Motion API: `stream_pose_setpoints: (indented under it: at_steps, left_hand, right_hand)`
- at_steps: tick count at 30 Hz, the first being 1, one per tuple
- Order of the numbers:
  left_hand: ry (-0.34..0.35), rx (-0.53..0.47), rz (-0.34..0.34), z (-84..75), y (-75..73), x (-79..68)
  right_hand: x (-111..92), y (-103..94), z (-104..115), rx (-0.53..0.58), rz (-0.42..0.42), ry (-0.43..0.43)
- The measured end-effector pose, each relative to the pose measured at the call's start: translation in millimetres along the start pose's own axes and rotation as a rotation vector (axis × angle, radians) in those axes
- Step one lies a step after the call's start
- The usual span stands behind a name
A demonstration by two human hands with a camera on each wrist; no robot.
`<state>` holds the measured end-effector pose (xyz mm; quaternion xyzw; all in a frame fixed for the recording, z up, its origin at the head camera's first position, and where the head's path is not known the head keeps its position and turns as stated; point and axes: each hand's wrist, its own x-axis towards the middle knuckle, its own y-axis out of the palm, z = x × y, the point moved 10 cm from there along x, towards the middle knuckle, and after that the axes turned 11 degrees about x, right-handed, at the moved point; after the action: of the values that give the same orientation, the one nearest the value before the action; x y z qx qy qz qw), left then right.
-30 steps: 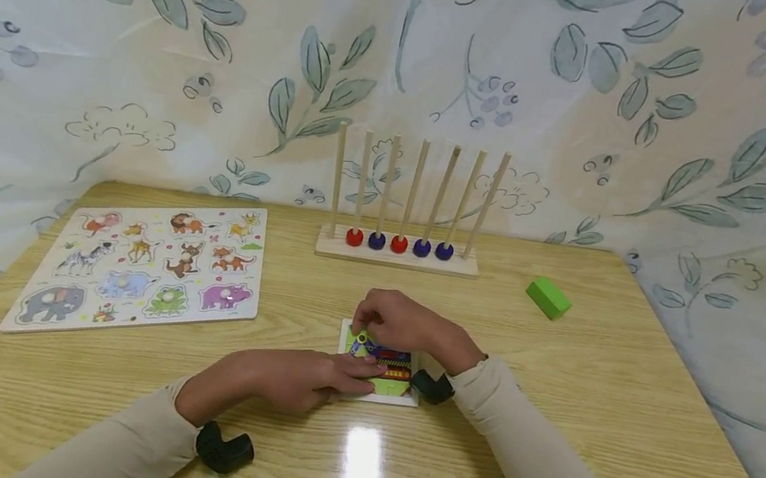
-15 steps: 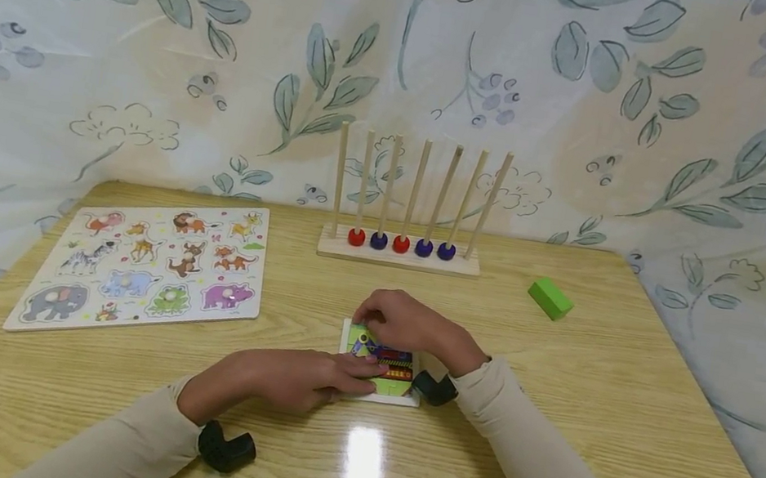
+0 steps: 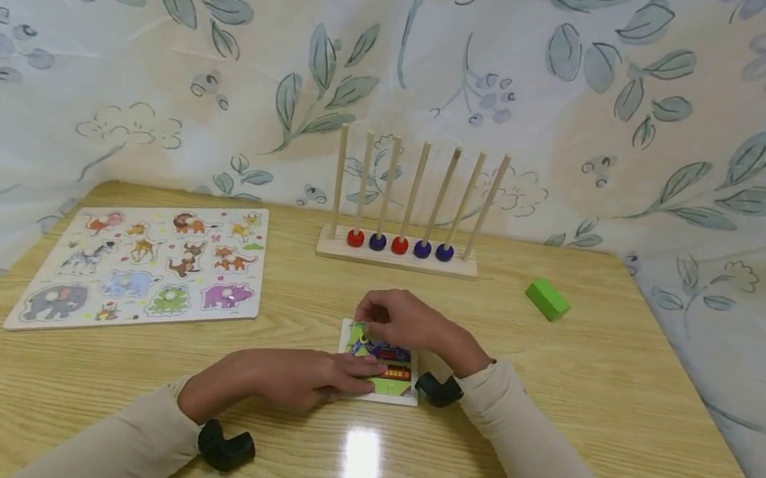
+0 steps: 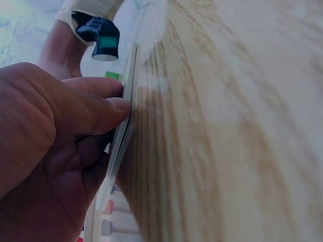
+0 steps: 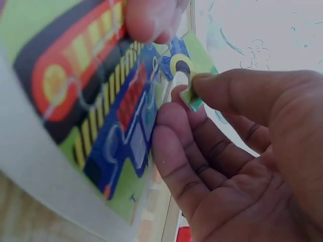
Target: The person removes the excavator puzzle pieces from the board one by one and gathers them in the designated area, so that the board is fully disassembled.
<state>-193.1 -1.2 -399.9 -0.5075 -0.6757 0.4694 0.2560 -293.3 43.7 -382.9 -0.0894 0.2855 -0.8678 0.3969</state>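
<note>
A small jigsaw puzzle [image 3: 393,389] in a white tray lies on the table, its picture a vehicle with a red and yellow track on green. My left hand [image 3: 298,379] rests on it from the left, fingers stretched across the lower pieces. At the upper left corner, my right hand [image 3: 400,320] pinches a green and blue puzzle piece [image 5: 202,56] between thumb and fingers. That piece stands tilted up from the tray in the right wrist view, a pale gap showing beside it. The left wrist view has the left fingers [image 4: 118,103] against the puzzle seen edge-on.
An animal peg puzzle board [image 3: 152,262] lies at the left. Behind the hands stands a wooden peg rack [image 3: 398,258] with tall rods and several red and blue beads. A green block [image 3: 548,299] sits at the back right, and a floral cloth [image 3: 591,138] hangs behind the table.
The fingers of my right hand shift slightly at the puzzle's upper left corner, with the thumb tip higher now. My left hand stays in place on the puzzle.
</note>
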Motion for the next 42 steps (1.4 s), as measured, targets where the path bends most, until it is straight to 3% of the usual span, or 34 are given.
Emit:
stream_pose_setpoints:
  at_steps: [12,21,33,42]
  left_hand:
    - [0.012,0.019,0.0,2.9,1.8,2.2]
    - [0.007,0.026,0.012,4.9,5.0,1.3]
    - [0.017,0.05,-0.023,0.5,2.0,0.6]
    - [-0.002,0.026,-0.001,3.4,3.2,1.1]
  right_hand:
    - [-4,-11.5,-9,0.085,-0.062,-0.003]
    - [-15,-32.3,-20,0.117,-0.108,0.005]
    - [-37,-60.5,-34,0.044,-0.157,0.054]
    - [-52,-75.6,-47,0.015,-0.169,0.076]
